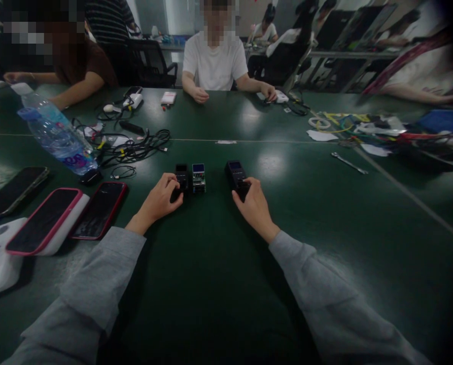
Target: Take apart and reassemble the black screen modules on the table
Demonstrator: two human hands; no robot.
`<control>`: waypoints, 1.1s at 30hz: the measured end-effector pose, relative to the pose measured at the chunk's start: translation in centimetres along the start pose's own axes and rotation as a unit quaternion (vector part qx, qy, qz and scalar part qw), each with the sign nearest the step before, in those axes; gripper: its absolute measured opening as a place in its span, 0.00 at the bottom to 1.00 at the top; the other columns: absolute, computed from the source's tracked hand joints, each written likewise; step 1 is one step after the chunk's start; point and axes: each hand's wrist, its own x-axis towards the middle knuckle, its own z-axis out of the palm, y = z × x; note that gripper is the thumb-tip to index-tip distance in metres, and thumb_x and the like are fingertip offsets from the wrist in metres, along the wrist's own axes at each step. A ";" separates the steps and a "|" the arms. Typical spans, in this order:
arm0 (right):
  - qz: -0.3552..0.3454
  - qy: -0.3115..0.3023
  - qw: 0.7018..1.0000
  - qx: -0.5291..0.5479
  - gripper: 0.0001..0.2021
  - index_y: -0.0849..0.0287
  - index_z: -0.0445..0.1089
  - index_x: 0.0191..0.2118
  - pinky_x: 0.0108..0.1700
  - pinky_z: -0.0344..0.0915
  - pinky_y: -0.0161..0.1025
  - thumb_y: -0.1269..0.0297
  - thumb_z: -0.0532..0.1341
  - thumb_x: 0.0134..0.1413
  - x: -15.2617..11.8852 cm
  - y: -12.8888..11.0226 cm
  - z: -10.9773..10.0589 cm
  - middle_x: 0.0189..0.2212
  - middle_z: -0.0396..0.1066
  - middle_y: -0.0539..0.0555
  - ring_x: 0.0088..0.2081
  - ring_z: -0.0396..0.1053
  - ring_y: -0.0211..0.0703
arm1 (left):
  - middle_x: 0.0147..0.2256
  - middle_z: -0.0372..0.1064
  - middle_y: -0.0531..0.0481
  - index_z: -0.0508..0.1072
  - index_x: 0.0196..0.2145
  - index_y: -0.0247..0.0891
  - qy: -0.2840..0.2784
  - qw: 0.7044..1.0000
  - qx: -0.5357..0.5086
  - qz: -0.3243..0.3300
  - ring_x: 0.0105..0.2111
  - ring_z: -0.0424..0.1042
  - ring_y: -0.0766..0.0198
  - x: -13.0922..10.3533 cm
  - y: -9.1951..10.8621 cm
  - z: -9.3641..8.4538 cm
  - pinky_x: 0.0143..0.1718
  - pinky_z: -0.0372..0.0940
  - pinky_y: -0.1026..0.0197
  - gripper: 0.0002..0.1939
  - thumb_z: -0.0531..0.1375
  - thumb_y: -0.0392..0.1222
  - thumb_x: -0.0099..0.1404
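Note:
My left hand [161,199] grips the lower end of a small black handheld device [181,172] with a dark screen at its top. Beside that device, a bare circuit board [199,178] with a small bluish screen lies on the green table [207,284], touched by neither hand. To the right of the board, my right hand [253,207] is closed around the lower part of a second black handheld device [235,171], which is slightly tilted. My fingers cover the lower face of both devices.
On the left are several phones [100,210], a white box marked 39 [1,256], two water bottles [59,137] and tangled black cables [142,147]. A wrench [349,163] lies on the right, before a pile of cables [386,129]. People sit across the table.

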 end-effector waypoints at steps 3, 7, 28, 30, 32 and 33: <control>-0.010 -0.021 1.000 0.012 0.27 0.64 0.48 0.64 0.54 0.68 0.58 0.59 0.54 0.64 0.1 -0.4 -0.4 0.58 0.56 0.70 0.56 0.63 0.61 | 0.49 0.59 0.40 0.63 0.43 0.37 -0.007 1.000 -0.008 -0.006 0.49 0.67 0.54 0.1 -0.1 0.1 0.47 0.70 0.51 0.11 0.59 0.38 0.63; -0.008 -0.060 0.998 -0.002 0.30 0.55 0.43 0.69 0.55 0.68 0.62 0.61 0.53 0.65 0.1 -0.7 -0.6 0.64 0.49 0.66 0.62 0.57 0.64 | 0.51 0.59 0.39 0.64 0.45 0.37 -0.008 1.000 -0.011 0.000 0.52 0.66 0.53 0.2 -0.3 0.2 0.50 0.69 0.50 0.12 0.58 0.38 0.64; -0.008 -0.085 0.996 -0.029 0.31 0.57 0.48 0.68 0.44 0.72 0.57 0.62 0.55 0.62 0.3 -0.4 0.1 0.57 0.54 0.68 0.42 0.70 0.56 | 0.56 0.69 0.42 0.64 0.59 0.43 0.022 0.991 0.108 0.075 0.59 0.64 0.50 1.2 3.8 1.8 0.60 0.50 0.41 0.21 0.56 0.49 0.70; -0.010 -0.083 0.996 -0.031 0.31 0.58 0.48 0.68 0.46 0.71 0.57 0.63 0.55 0.62 0.4 -0.4 0.2 0.56 0.54 0.68 0.43 0.70 0.56 | 0.57 0.68 0.41 0.64 0.59 0.42 0.013 0.991 0.113 0.071 0.59 0.64 0.49 1.6 4.1 2.2 0.60 0.50 0.40 0.23 0.56 0.50 0.70; -0.010 -0.085 0.996 -0.031 0.31 0.58 0.48 0.69 0.46 0.71 0.56 0.63 0.55 0.62 0.3 -0.4 0.2 0.57 0.54 0.68 0.43 0.69 0.56 | 0.56 0.69 0.40 0.65 0.59 0.41 0.009 0.991 0.116 0.060 0.58 0.64 0.48 1.9 4.2 2.4 0.59 0.51 0.40 0.22 0.56 0.49 0.70; -0.008 -0.087 0.996 -0.031 0.31 0.58 0.48 0.69 0.46 0.71 0.56 0.63 0.55 0.62 0.3 -0.4 0.2 0.57 0.53 0.68 0.43 0.69 0.56 | 0.56 0.69 0.40 0.65 0.59 0.41 0.008 0.992 0.117 0.055 0.58 0.65 0.48 2.0 4.1 2.5 0.58 0.51 0.40 0.21 0.56 0.49 0.71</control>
